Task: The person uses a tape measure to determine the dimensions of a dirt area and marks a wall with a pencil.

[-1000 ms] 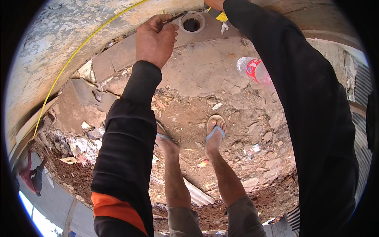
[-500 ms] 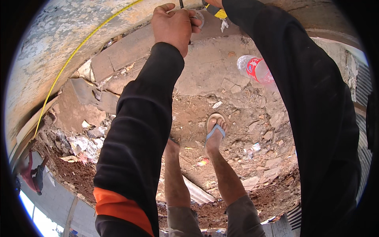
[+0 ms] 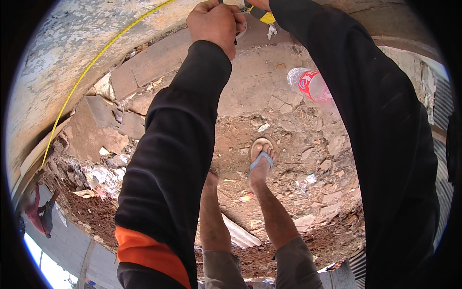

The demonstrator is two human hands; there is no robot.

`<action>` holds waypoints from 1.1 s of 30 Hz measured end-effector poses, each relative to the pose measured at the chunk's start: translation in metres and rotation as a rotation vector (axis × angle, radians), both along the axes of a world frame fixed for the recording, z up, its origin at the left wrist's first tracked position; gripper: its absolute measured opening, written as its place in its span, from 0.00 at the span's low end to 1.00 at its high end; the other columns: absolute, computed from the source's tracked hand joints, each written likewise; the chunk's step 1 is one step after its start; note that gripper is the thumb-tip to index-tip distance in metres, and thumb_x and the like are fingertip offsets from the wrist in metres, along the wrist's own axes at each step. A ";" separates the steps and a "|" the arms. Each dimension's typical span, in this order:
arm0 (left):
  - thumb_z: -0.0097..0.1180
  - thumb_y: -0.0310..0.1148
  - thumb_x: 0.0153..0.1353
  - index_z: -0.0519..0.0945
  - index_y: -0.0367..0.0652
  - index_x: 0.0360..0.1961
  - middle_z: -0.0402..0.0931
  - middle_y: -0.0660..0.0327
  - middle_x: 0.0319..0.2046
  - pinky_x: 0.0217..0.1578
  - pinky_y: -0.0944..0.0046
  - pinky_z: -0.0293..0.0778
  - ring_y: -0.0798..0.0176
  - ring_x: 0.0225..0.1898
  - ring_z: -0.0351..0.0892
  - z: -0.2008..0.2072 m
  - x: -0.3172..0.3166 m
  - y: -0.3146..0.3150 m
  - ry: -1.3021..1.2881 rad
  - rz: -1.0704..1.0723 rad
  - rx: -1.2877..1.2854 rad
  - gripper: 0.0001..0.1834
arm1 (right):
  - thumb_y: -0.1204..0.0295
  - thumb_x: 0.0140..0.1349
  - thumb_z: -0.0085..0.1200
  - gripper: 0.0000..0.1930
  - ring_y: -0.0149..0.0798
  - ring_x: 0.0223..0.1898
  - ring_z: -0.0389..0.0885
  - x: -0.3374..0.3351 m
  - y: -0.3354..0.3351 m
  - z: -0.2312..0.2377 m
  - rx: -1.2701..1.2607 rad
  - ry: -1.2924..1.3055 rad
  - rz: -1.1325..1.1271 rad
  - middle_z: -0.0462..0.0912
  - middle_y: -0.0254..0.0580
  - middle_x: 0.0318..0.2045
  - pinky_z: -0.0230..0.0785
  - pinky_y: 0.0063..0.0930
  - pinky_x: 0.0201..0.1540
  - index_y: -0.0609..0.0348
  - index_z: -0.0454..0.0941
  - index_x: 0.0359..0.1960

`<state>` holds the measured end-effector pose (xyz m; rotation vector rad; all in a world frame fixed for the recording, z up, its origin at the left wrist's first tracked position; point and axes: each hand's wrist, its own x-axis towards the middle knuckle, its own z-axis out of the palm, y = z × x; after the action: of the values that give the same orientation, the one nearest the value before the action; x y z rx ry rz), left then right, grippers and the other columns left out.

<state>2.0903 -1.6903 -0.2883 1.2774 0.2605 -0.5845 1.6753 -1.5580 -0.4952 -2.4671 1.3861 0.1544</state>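
At the top edge, my left hand [image 3: 213, 24] is closed, its fingers wrapped round a thin dark stick [image 3: 236, 41] that shows just below them. A pale, see-through rounded thing [image 3: 242, 30] sits beside those fingers; I cannot make out its kind. To the right, my right hand [image 3: 260, 4] is mostly cut off by the frame, gripping a yellow and black tape measure [image 3: 266, 17]. A yellow measuring tape [image 3: 89, 67] stretches along the weathered wall [image 3: 62, 58], curving from the lower left up to the top edge near my left hand.
A clear plastic bottle with a red label [image 3: 308, 84] lies on the concrete ledge [image 3: 250, 86]. Rubble and litter [image 3: 98, 178] cover the ground around my sandalled foot [image 3: 262, 154]. Another person [image 3: 38, 214] is far off at lower left. Corrugated sheeting [image 3: 442, 192] stands at right.
My left hand has shifted slightly up and right with the stick, and its wrist has turned a little. The right hand keeps its grip. The tape along the wall stays put.
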 end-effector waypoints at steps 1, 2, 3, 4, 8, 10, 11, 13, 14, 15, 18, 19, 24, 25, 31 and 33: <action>0.44 0.19 0.61 0.69 0.30 0.45 0.75 0.55 0.26 0.19 0.66 0.70 0.64 0.19 0.73 0.000 0.000 0.000 -0.001 0.000 0.002 0.11 | 0.61 0.71 0.38 0.24 0.65 0.54 0.67 0.000 0.001 0.002 0.002 -0.001 0.000 0.72 0.68 0.49 0.54 0.54 0.62 0.73 0.68 0.55; 0.44 0.19 0.61 0.70 0.31 0.44 0.75 0.55 0.25 0.18 0.66 0.69 0.65 0.18 0.72 0.000 0.001 0.001 -0.005 0.015 0.001 0.10 | 0.57 0.72 0.34 0.28 0.65 0.61 0.58 0.000 0.002 0.004 0.153 0.044 -0.041 0.64 0.68 0.57 0.46 0.50 0.67 0.73 0.62 0.60; 0.45 0.19 0.61 0.70 0.31 0.44 0.75 0.56 0.25 0.18 0.67 0.68 0.65 0.17 0.72 0.000 0.002 0.002 -0.011 0.030 0.001 0.10 | 0.53 0.74 0.30 0.32 0.65 0.69 0.50 0.002 0.004 0.005 0.305 0.089 -0.082 0.57 0.69 0.65 0.37 0.47 0.72 0.73 0.57 0.65; 0.45 0.19 0.61 0.70 0.31 0.44 0.75 0.56 0.25 0.18 0.67 0.68 0.65 0.17 0.72 0.001 0.000 -0.001 -0.005 0.033 -0.009 0.10 | 0.53 0.74 0.30 0.32 0.65 0.69 0.50 -0.003 0.000 0.002 0.294 0.094 -0.081 0.57 0.69 0.65 0.37 0.47 0.72 0.73 0.57 0.65; 0.46 0.18 0.60 0.72 0.32 0.42 0.73 0.57 0.22 0.17 0.67 0.66 0.66 0.16 0.70 0.002 -0.003 -0.004 -0.019 0.049 -0.003 0.09 | 0.60 0.71 0.37 0.24 0.67 0.53 0.67 -0.005 0.000 -0.005 -0.064 -0.010 0.016 0.72 0.69 0.48 0.54 0.55 0.62 0.74 0.69 0.54; 0.47 0.18 0.59 0.72 0.32 0.41 0.73 0.58 0.21 0.17 0.67 0.66 0.66 0.16 0.70 0.002 -0.002 -0.001 -0.027 0.070 -0.002 0.09 | 0.60 0.71 0.38 0.24 0.67 0.53 0.67 -0.001 0.004 -0.003 -0.036 -0.025 0.015 0.72 0.69 0.48 0.54 0.55 0.62 0.74 0.69 0.54; 0.47 0.18 0.59 0.72 0.32 0.41 0.73 0.58 0.21 0.17 0.67 0.66 0.66 0.16 0.70 0.002 -0.001 -0.001 -0.029 0.066 -0.012 0.09 | 0.60 0.71 0.38 0.24 0.66 0.53 0.68 0.001 0.005 -0.003 -0.036 -0.024 0.008 0.72 0.69 0.48 0.54 0.55 0.61 0.74 0.69 0.53; 0.48 0.18 0.59 0.72 0.32 0.41 0.73 0.58 0.21 0.17 0.67 0.66 0.66 0.16 0.70 0.003 0.000 -0.002 -0.028 0.064 -0.027 0.09 | 0.60 0.71 0.38 0.24 0.66 0.53 0.68 -0.001 0.002 -0.002 -0.042 -0.021 0.004 0.72 0.69 0.47 0.54 0.55 0.61 0.74 0.69 0.53; 0.47 0.18 0.59 0.72 0.32 0.42 0.73 0.58 0.22 0.17 0.67 0.66 0.66 0.16 0.70 0.005 0.000 -0.004 0.003 0.056 -0.007 0.10 | 0.61 0.71 0.38 0.24 0.65 0.52 0.68 -0.004 -0.003 -0.002 -0.039 -0.036 0.016 0.72 0.68 0.47 0.54 0.54 0.61 0.74 0.69 0.53; 0.47 0.18 0.59 0.71 0.31 0.43 0.73 0.57 0.22 0.17 0.67 0.66 0.66 0.17 0.71 0.005 -0.001 -0.007 0.035 0.048 0.011 0.10 | 0.61 0.71 0.38 0.24 0.65 0.52 0.68 -0.009 -0.009 -0.002 -0.037 -0.049 0.028 0.72 0.68 0.47 0.54 0.54 0.61 0.74 0.69 0.53; 0.48 0.18 0.59 0.71 0.31 0.44 0.74 0.57 0.22 0.17 0.67 0.67 0.66 0.17 0.71 0.003 0.001 -0.003 0.028 0.038 0.013 0.11 | 0.59 0.70 0.39 0.23 0.63 0.49 0.70 0.013 -0.025 0.007 -0.006 -0.113 0.056 0.74 0.65 0.44 0.57 0.52 0.59 0.72 0.71 0.50; 0.48 0.18 0.59 0.71 0.31 0.45 0.74 0.57 0.22 0.17 0.67 0.67 0.66 0.17 0.71 0.002 0.001 -0.001 0.025 0.034 0.013 0.12 | 0.59 0.69 0.39 0.23 0.62 0.49 0.71 0.030 -0.037 0.014 0.000 -0.140 0.063 0.75 0.64 0.43 0.58 0.52 0.58 0.71 0.71 0.48; 0.49 0.20 0.60 0.70 0.31 0.47 0.74 0.57 0.23 0.18 0.67 0.67 0.66 0.17 0.72 0.005 0.004 0.009 -0.053 0.018 0.027 0.13 | 0.57 0.68 0.40 0.22 0.58 0.44 0.75 0.191 -0.137 0.090 0.023 -0.305 0.168 0.77 0.58 0.38 0.62 0.49 0.53 0.67 0.74 0.43; 0.49 0.20 0.60 0.70 0.31 0.47 0.74 0.57 0.23 0.18 0.67 0.67 0.66 0.17 0.72 0.006 0.001 0.011 -0.051 0.020 0.022 0.13 | 0.56 0.68 0.40 0.22 0.57 0.44 0.75 0.226 -0.162 0.110 0.025 -0.316 0.197 0.78 0.57 0.37 0.63 0.49 0.53 0.66 0.75 0.42; 0.49 0.26 0.64 0.70 0.34 0.46 0.75 0.58 0.28 0.19 0.70 0.65 0.69 0.20 0.70 0.024 -0.043 0.049 0.091 0.024 0.108 0.11 | 0.53 0.66 0.41 0.22 0.53 0.39 0.80 0.370 -0.247 0.211 0.119 -0.180 0.330 0.81 0.51 0.30 0.68 0.45 0.47 0.61 0.78 0.35; 0.50 0.29 0.65 0.71 0.39 0.42 0.70 0.63 0.24 0.18 0.69 0.62 0.70 0.19 0.67 0.034 -0.059 0.068 0.213 0.105 0.058 0.07 | 0.52 0.66 0.42 0.22 0.51 0.37 0.81 0.381 -0.263 0.237 0.136 -0.085 0.360 0.82 0.49 0.28 0.70 0.44 0.46 0.59 0.79 0.32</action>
<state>2.0310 -1.6222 -0.2544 1.2496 0.5218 -0.6272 2.0562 -1.8215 -0.2584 -2.5513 0.8587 0.2120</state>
